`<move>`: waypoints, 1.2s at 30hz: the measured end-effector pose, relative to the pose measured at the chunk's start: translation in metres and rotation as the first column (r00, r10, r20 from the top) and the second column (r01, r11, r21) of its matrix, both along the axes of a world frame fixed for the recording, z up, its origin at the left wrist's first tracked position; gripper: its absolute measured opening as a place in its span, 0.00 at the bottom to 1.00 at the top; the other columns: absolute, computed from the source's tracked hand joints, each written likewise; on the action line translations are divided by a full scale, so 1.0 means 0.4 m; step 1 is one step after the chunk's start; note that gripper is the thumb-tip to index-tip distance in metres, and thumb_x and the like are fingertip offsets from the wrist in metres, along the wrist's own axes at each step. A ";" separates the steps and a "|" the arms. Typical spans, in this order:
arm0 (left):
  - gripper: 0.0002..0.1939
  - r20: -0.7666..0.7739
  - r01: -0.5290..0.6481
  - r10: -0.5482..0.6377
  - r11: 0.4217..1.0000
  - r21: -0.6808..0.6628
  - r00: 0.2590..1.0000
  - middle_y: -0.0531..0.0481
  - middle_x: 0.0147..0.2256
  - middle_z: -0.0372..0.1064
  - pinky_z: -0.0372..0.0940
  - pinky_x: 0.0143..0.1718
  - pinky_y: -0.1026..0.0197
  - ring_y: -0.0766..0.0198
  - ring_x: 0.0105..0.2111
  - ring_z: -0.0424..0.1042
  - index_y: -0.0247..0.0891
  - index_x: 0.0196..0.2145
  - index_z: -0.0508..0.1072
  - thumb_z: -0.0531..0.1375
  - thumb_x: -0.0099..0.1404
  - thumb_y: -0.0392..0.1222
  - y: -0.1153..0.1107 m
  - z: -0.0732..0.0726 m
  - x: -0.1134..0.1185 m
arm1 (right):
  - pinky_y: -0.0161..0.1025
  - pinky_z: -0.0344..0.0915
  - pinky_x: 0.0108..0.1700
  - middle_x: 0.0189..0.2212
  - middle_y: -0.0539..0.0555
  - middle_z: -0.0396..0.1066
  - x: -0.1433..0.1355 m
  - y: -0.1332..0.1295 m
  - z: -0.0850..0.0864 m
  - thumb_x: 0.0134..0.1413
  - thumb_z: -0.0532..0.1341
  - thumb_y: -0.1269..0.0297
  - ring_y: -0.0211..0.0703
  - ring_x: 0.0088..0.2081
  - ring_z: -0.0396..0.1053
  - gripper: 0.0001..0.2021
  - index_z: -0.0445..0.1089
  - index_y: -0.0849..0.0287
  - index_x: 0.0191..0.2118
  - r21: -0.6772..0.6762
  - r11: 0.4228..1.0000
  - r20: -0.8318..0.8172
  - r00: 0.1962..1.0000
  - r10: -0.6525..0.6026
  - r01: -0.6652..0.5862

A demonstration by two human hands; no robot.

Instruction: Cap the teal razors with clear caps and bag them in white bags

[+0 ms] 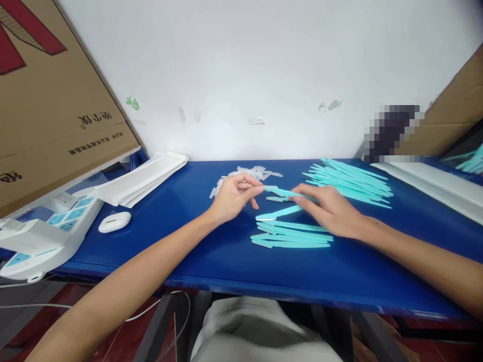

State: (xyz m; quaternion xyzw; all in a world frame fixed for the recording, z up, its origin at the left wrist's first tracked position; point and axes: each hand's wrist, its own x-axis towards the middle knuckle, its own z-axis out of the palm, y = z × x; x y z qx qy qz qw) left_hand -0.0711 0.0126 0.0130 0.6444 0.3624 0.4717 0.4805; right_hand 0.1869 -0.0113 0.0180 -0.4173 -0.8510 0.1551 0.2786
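Between my two hands is a turquoise stick-shaped tool (pixel 283 192). My right hand (pixel 330 207) pinches its handle, while the fingertips of my left hand (pixel 238 195) are closed at its left end; whether they also hold a small clear cap is hard to tell. Just behind my left hand lies a pile of translucent caps (pixel 252 173). Several turquoise tools (pixel 292 235) lie in a loose row in front of my hands, and another lies partly under my right fingers. A larger heap of turquoise tools (pixel 350 182) is behind my right hand.
On the blue table (pixel 196 251), a white oval case (pixel 114 222) and a white power strip (pixel 75 221) are at the left, near stacked white trays (pixel 145 176). A large cardboard box (pixel 56 100) leans in at the left. Another white tray (pixel 433 186) is at the right.
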 end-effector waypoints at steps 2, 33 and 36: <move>0.19 -0.002 0.026 -0.026 0.999 0.024 1.000 0.50 0.24 0.74 0.55 0.18 0.68 0.64 0.20 0.75 0.33 0.34 0.73 0.72 0.57 0.52 -0.008 0.007 0.005 | 0.38 0.55 0.27 0.20 0.46 0.64 -0.002 -0.002 0.002 0.69 0.50 0.50 0.38 0.20 0.58 0.18 0.71 0.56 0.42 -0.008 1.000 0.000 1.000 0.010 -0.010; 0.23 0.325 -0.101 0.159 0.977 -0.188 0.932 0.44 0.35 0.80 0.73 0.44 0.63 0.63 0.38 0.79 0.33 0.37 0.82 0.79 0.45 0.45 0.028 0.000 -0.025 | 0.45 0.63 0.35 0.30 0.54 0.67 0.009 0.012 -0.016 0.69 0.52 0.59 0.48 0.32 0.67 0.15 0.72 0.55 0.53 0.360 0.931 -0.066 0.997 -0.035 0.056; 0.22 0.320 -0.086 0.145 0.978 -0.190 0.936 0.43 0.37 0.80 0.73 0.46 0.61 0.60 0.39 0.80 0.33 0.37 0.82 0.79 0.45 0.45 0.026 0.002 -0.023 | 0.44 0.63 0.34 0.30 0.54 0.65 0.009 0.012 -0.015 0.69 0.53 0.59 0.47 0.31 0.66 0.16 0.74 0.55 0.52 0.367 0.927 -0.072 0.996 -0.058 0.080</move>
